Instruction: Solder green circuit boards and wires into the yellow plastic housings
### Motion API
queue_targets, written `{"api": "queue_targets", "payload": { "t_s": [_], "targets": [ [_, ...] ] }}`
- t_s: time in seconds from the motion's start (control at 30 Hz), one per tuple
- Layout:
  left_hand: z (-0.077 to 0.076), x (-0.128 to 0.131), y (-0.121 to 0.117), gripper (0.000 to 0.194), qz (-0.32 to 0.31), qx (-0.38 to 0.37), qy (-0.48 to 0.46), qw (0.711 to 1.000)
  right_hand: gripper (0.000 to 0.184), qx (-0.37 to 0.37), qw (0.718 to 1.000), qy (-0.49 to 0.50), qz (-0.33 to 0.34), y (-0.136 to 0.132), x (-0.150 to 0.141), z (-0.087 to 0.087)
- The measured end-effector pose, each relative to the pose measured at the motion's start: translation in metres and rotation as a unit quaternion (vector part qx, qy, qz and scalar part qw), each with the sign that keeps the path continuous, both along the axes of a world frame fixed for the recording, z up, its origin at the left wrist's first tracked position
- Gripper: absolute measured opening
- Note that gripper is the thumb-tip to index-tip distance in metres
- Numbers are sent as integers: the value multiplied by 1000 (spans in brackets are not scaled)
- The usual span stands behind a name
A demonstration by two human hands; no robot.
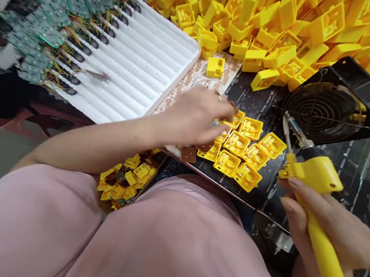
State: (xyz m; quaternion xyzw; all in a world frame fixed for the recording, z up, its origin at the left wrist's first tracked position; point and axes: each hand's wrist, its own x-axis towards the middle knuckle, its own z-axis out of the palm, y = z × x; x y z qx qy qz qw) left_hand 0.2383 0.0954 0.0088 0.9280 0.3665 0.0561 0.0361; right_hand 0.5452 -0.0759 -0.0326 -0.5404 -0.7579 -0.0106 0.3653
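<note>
My left hand (197,112) reaches over the left side of a cluster of yellow plastic cases (236,142). Its fingers are bent and slightly blurred; what they hold is hidden. Small brown circuit boards lie close by, one brown board (188,154) at the table's front edge and another partly under the thumb. My right hand (328,223) is closed round the handle of a yellow soldering gun (319,173). The gun's metal tip points up and left, beside the cases and in front of a black fan (316,106).
A big heap of yellow cases (256,24) covers the back of the table (267,191). On the left, a ridged white foam tray (148,60) carries rows of wired green circuit boards (49,23). More yellow parts (127,178) sit below the table edge, beside my lap.
</note>
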Motion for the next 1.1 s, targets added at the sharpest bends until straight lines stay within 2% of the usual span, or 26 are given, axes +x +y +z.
{"api": "queue_targets", "payload": {
  "t_s": [0.07,0.13,0.2,0.27,0.33,0.4,0.5,0.57,0.63,0.73,0.83,0.93,1.03,1.1],
  "targets": [
    [-10,-35,30,31,51,12,-41,998,46,20,998,-67,11,11,-1,-1],
    [-27,-65,56,36,40,-20,-13,999,45,36,994,-99,27,25,0,-2],
    [-45,-82,71,41,26,-53,14,998,35,60,988,-125,61,44,1,-3],
    [-53,-85,74,42,24,-68,17,997,30,70,981,-168,74,64,1,-6],
    [-46,-80,71,41,37,-84,8,996,26,47,972,-222,57,81,-1,-9],
    [-27,-73,66,43,59,-132,21,989,23,8,962,-269,46,91,-4,-13],
    [6,-68,59,45,105,-199,86,971,28,-41,952,-296,67,94,-9,-17],
    [18,-69,52,44,134,-182,135,965,31,-42,954,-286,83,93,-13,-18],
    [21,-70,43,48,145,-102,175,968,29,-25,961,-262,81,90,-16,-17],
    [18,-70,33,44,73,-9,174,982,24,33,973,-223,52,85,-18,-13],
    [15,-65,35,38,-41,-40,172,983,22,93,973,-206,38,76,-16,-9],
    [13,-57,48,41,-117,-73,245,960,18,97,973,-208,33,68,-16,-9],
    [11,-51,60,44,-158,-98,266,946,21,101,973,-205,34,64,-16,-10],
    [8,-50,64,38,-156,-121,245,949,22,108,972,-204,39,61,-17,-9]
  ]
}}
